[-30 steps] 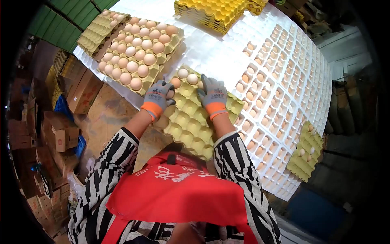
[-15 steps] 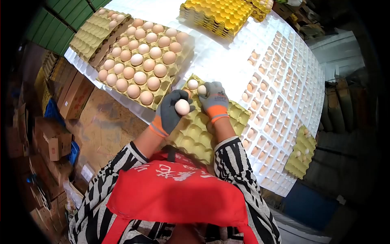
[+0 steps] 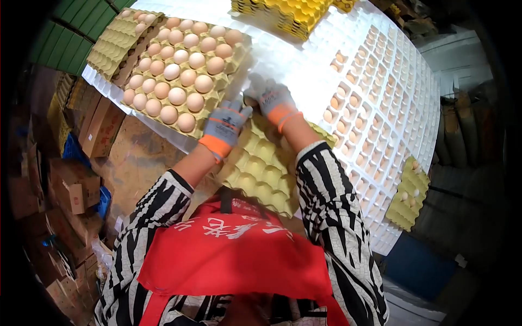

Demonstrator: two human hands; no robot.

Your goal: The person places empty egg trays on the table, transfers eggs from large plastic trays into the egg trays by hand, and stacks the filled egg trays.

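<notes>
My left hand [image 3: 224,126], in a grey glove with an orange cuff, is turned back up at the far left corner of a yellowish pulp egg tray [image 3: 255,163]. Its fingers curl forward, and what they hold, if anything, is hidden. Close beside it, my right hand [image 3: 273,99] reaches over the same tray's far end, its fingertips washed out by glare and blur. The near cups of this tray hold no eggs; its far cups are covered by my hands. Just left of my left hand sits a tray [image 3: 232,69] filled with brown eggs [image 3: 188,77].
White plastic egg racks [image 3: 375,130] holding eggs cover the table's right side. Yellow trays [image 3: 283,16] are stacked at the back. A small pulp tray [image 3: 405,201] with a few eggs lies at the right edge. Cardboard boxes [image 3: 76,185] stand on the floor at left.
My left hand has turned from palm up with an egg showing to back up, and that egg is now out of sight. My right hand has moved slightly up and away.
</notes>
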